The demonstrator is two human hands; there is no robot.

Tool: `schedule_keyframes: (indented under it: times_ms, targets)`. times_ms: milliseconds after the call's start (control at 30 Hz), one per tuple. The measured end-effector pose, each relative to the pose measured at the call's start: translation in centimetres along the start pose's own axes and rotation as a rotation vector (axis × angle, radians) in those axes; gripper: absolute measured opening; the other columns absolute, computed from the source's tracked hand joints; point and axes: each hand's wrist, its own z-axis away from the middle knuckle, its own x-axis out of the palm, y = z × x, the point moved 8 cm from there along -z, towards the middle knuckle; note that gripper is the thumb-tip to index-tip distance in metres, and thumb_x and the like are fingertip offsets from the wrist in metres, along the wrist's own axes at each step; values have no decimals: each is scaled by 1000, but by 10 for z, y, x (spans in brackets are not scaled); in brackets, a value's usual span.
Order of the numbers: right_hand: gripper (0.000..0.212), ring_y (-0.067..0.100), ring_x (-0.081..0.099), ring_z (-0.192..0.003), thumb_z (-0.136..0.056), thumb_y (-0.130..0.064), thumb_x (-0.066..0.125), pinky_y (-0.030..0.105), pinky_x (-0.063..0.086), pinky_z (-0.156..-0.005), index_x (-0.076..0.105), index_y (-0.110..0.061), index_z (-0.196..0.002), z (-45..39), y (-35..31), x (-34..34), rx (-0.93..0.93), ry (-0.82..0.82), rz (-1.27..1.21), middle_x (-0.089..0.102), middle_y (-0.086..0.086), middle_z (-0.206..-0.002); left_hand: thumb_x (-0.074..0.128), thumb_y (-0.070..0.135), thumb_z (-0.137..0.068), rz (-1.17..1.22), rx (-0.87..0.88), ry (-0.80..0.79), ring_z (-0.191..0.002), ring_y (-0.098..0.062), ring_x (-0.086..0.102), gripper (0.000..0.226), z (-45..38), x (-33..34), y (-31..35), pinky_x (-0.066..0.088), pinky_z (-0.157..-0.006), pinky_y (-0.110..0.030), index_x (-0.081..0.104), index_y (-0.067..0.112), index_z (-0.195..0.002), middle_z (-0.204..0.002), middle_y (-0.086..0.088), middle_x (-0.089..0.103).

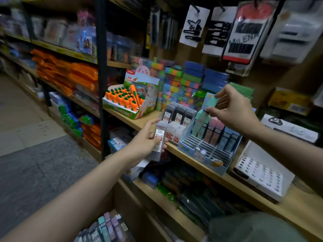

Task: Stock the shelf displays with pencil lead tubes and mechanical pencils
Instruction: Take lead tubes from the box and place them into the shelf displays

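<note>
On the wooden shelf (227,180) in the head view, we see a light-blue cardboard display tray with a rabbit motif (209,152), its rear slots holding upright pastel lead tubes in green, pink and blue. Our right hand (234,110) hangs above this tray and pinches a mint-green flat lead tube (212,103) between thumb and fingers; the tube is tilted and clear of the slots. Our left hand (146,142) grips a clear rectangular lead tube with a white and red 0.7 label (159,142) in front of the shelf edge. Just left of the blue tray stands a white display box of dark lead tubes (178,119). Further left sits a green-and-white carton of orange carrot-shaped items (127,100).
</note>
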Motion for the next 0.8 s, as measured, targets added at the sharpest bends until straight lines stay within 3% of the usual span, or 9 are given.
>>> schedule_keyframes:
  times_ms: [167, 233, 333, 467, 600, 800]
  targets:
    - [34, 17, 67, -78, -78, -16, 81, 41, 59, -71, 55, -11, -98, -5, 14, 8, -47, -27, 166, 65, 4, -91, 47, 0, -99, 85, -27, -8, -76, -16, 71, 53, -19, 12, -22, 56, -65, -29, 33, 36, -135, -85, -3, 75]
    - [32, 18, 66, -77, -78, -14, 81, 44, 58, -73, 55, -9, -97, -5, 20, 18, -46, -34, 184, 63, 5, -93, 49, 1, -98, 116, -37, 18, -76, -15, 72, 45, -23, 14, -26, 57, -64, -28, 35, 28, -132, -84, -2, 75]
    - [31, 19, 65, -78, -79, -12, 79, 41, 57, -74, 53, -12, -94, -6, 28, 33, -27, -25, 159, 61, 5, -97, 51, 2, -98, 147, -38, 32, -78, -15, 72, 28, -30, 16, -27, 57, -66, -28, 46, 12, -124, -89, -4, 74]
    - [30, 16, 63, -74, -80, -11, 79, 33, 54, -71, 51, -15, -93, -9, 32, 50, -38, -21, 165, 62, 8, -103, 53, 4, -97, 185, -30, 8, -87, -20, 73, 21, -34, 16, -28, 58, -78, -37, 55, 21, -109, -95, -7, 75]
    - [31, 16, 63, -73, -79, -10, 80, 39, 56, -72, 52, -17, -91, -14, 32, 57, -59, 9, 191, 61, 1, -99, 54, 5, -97, 176, -2, 36, -86, -19, 72, 23, -33, 10, -33, 56, -84, -41, 57, 26, -107, -94, -8, 75]
    - [30, 20, 65, -79, -78, -14, 81, 40, 56, -76, 54, -19, -92, -22, 36, 60, -28, 7, 196, 62, 2, -100, 55, 6, -96, 171, 9, 69, -84, -15, 73, 25, -34, 0, -38, 56, -72, -31, 56, 27, -110, -91, -4, 76]
